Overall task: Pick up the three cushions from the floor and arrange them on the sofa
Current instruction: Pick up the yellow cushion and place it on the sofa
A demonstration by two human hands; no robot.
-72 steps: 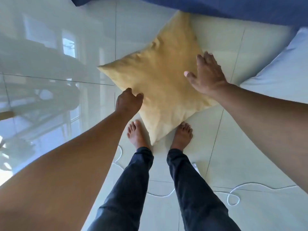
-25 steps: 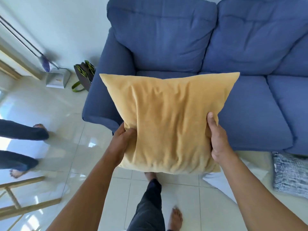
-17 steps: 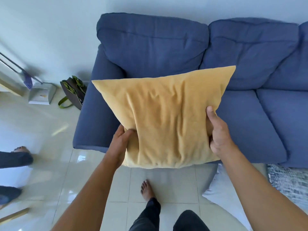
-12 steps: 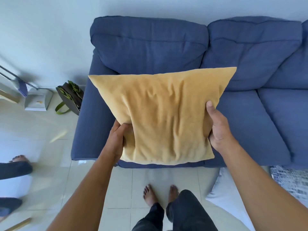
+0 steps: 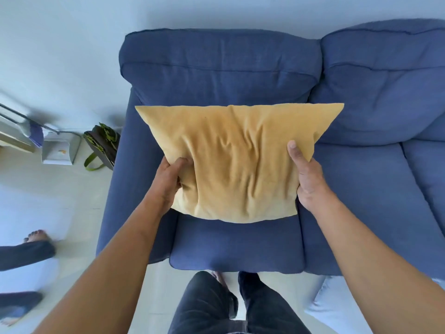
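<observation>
I hold a mustard-yellow cushion (image 5: 238, 162) upright over the left seat of the blue sofa (image 5: 361, 201). My left hand (image 5: 168, 182) grips its lower left edge and my right hand (image 5: 307, 179) grips its lower right edge. The cushion's top corners reach the sofa's back cushions; I cannot tell whether its bottom touches the seat. A white cushion (image 5: 337, 307) lies on the floor at the lower right, partly hidden by my right arm. The patterned cushion seen earlier is out of view.
The sofa's left armrest (image 5: 120, 189) is beside my left arm. A dark bag with green handles (image 5: 102, 145) and a white dustpan (image 5: 59, 150) stand on the floor by the wall. Another person's legs and bare feet (image 5: 29, 247) are at the left edge.
I lifted the yellow cushion off the floor with both hands, turned to the sofa and stepped closer. The cushion has moved forward over the left seat.
</observation>
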